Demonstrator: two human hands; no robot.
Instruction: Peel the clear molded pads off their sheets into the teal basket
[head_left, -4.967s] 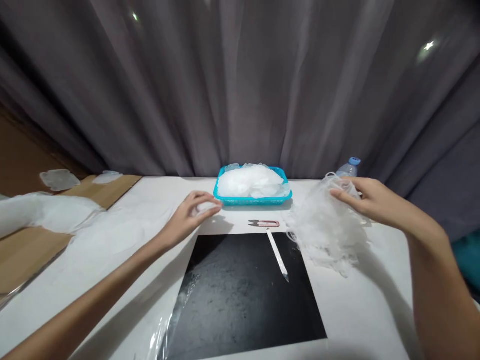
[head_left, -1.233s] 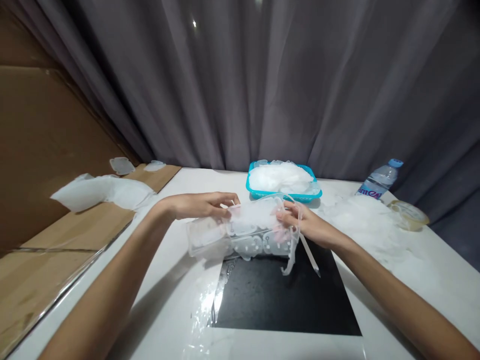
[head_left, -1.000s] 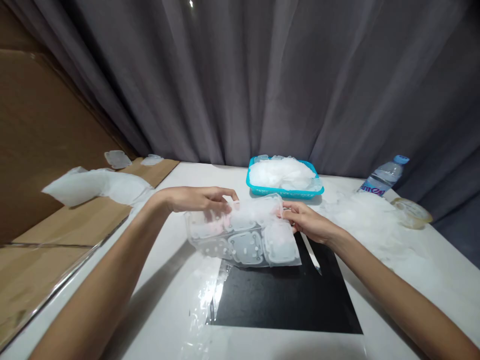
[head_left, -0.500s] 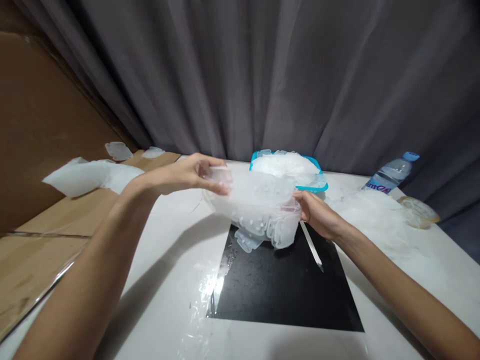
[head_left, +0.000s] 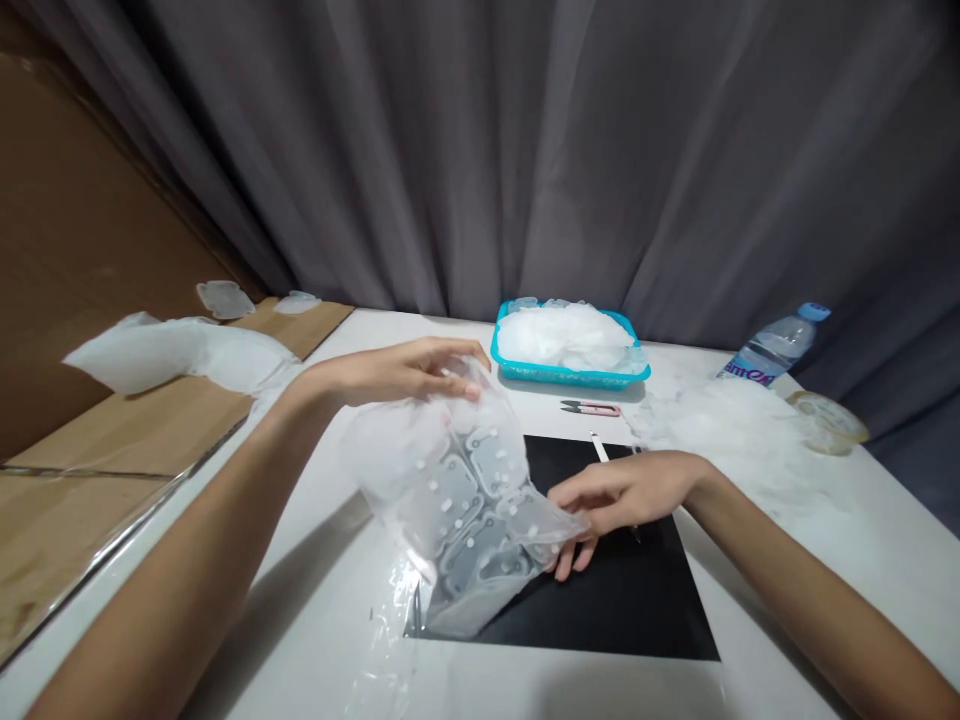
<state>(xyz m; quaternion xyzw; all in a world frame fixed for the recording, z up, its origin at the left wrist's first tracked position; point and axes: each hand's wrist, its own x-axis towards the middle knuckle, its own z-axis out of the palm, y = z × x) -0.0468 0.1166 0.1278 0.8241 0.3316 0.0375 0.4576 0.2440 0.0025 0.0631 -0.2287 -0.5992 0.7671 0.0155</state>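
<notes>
My left hand (head_left: 409, 368) pinches the top edge of a clear plastic sheet (head_left: 450, 500) moulded with rows of small rounded pieces, and holds it up at a slant. The sheet's lower end rests on the black mat (head_left: 630, 600). My right hand (head_left: 615, 495) lies at the sheet's lower right corner, fingers bent onto its edge. A white stick-like tool (head_left: 598, 447) lies on the mat behind my right hand, partly hidden by it.
A blue basket (head_left: 525, 372) heaped with clear plastic pieces stands at the back. Pink snips (head_left: 591, 408) lie before it. A pile of white plastic scraps (head_left: 735, 430), a water bottle (head_left: 772, 345) and a tape roll (head_left: 829, 420) are at right. Cardboard (head_left: 97, 450) with white bags (head_left: 172, 350) is at left.
The plastic sheet was held up in the air between both hands; it has now come down onto the black mat, my right hand dropping to its lower corner while my left keeps the top.
</notes>
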